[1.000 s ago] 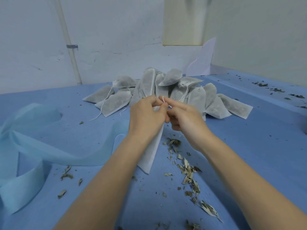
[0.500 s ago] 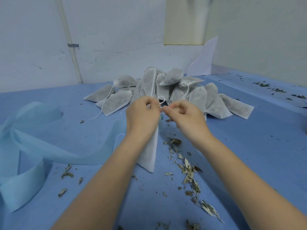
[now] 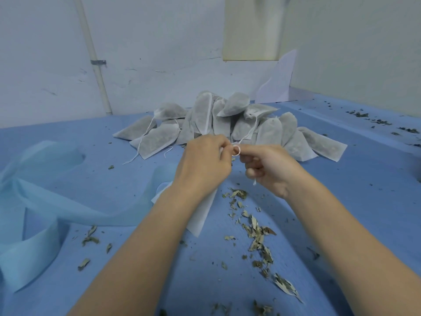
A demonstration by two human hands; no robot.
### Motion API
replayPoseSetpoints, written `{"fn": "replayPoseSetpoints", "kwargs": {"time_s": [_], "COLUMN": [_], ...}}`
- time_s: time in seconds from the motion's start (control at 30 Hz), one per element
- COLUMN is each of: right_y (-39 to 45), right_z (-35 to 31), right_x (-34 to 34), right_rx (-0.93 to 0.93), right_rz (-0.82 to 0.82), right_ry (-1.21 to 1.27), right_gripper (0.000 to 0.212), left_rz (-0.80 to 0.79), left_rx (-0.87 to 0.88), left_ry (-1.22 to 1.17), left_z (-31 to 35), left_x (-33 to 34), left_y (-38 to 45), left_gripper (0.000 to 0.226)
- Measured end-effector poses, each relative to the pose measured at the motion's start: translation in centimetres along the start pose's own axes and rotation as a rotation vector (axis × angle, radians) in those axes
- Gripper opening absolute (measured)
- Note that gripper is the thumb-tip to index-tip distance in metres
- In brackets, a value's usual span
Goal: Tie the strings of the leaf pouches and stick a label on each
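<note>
Now drawn slightly apart — left hand (image 3: 202, 166) pinching the pouch (image 3: 201, 215) neck, right hand (image 3: 265, 166) pinching the string (image 3: 236, 150) loop between them. Best kept taut, tail fed through cleanly. Beyond, heaped pouches (image 3: 230, 124) on the blue table (image 3: 68, 179).

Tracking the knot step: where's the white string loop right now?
Head view, centre: the small white string loop sits between the fingertips of the left hand and the right hand, which pinch it just in front of the heap of grey leaf pouches.
</note>
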State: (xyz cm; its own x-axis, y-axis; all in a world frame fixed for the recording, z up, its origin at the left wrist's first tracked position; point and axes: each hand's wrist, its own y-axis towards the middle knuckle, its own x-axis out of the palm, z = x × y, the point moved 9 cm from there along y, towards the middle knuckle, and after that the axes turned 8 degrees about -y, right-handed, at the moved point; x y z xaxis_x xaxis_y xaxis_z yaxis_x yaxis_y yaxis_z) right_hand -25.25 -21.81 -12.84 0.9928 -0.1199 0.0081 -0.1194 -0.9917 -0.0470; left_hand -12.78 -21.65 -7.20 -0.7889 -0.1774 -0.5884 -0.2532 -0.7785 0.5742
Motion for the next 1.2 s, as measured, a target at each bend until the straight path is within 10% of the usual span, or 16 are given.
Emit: {"fn": "replayPoseSetpoints", "kwargs": {"time_s": [0.4,0.9,1.2], "right_y": [-0.3,-0.3,-0.6], "right_z": [-0.6,1.4,1.8], "right_x": [0.1,2.2,3.3], "right_rx": [-0.137,0.151,0.239], "right_rz": [0.097,-0.096,-0.18], "right_ry": [-0.182,0.289,0.504], "right_gripper": [0.013,0.015,0.012], "left_rz": [0.153,-0.021,0.256], "left_rx": [-0.188,-0.603,-0.146], "left_ry": [-0.08,-0.451,-0.226], "left_z": [-2.0,-4.2,-0.7], "left_x": [0.3,2.6,-0.8], "left_y": [-0.7,-1.2,-1.2], "left_gripper": [0.015,0.017,0.015]}}
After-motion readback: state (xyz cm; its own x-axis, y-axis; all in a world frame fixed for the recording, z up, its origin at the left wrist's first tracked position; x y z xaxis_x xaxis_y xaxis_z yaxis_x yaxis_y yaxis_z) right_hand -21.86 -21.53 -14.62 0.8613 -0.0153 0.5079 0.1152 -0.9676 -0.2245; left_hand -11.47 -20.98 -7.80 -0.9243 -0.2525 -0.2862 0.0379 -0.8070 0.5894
